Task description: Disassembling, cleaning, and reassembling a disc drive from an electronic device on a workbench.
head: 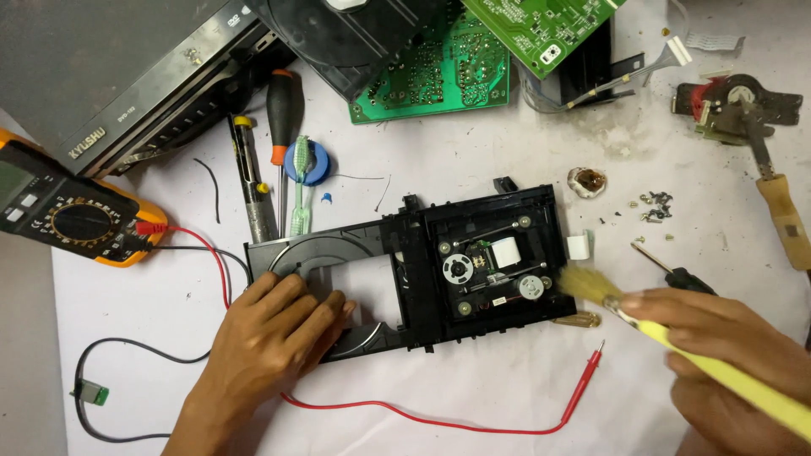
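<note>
White paper covers our desk (473, 160), and it is crowded with electronics parts. At the far left we see a yellow-and-black multimeter (72, 215), its red lead (439, 418) looping across the front of the desk to a probe tip at the right. Behind it lies a dark grey player casing (110, 76). Beside that stand a desoldering pump (252, 181), an orange-and-black screwdriver (284, 110) and a green toothbrush (301, 186) lying over a blue roll of tape.

Our left hand (274, 325) lies flat on the tray end of the black disc drive mechanism (439, 262), its grip spread, fingers pressing down on the plastic and pinching nothing. The mechanism sits in the middle of the desk, its spindle and small motor facing up at its right half.

Further back, two green circuit boards (439, 72) rest against black housings. Just off the mechanism's right edge, the bristles of a yellow-handled brush (726, 371) hover, blurred. Our right hand (726, 355) has its grip closed around that handle. Near it lie a black-handled tool (676, 272), loose small screws (655, 207), and, at the far right, a soldering iron (781, 211) with a tan handle.
</note>
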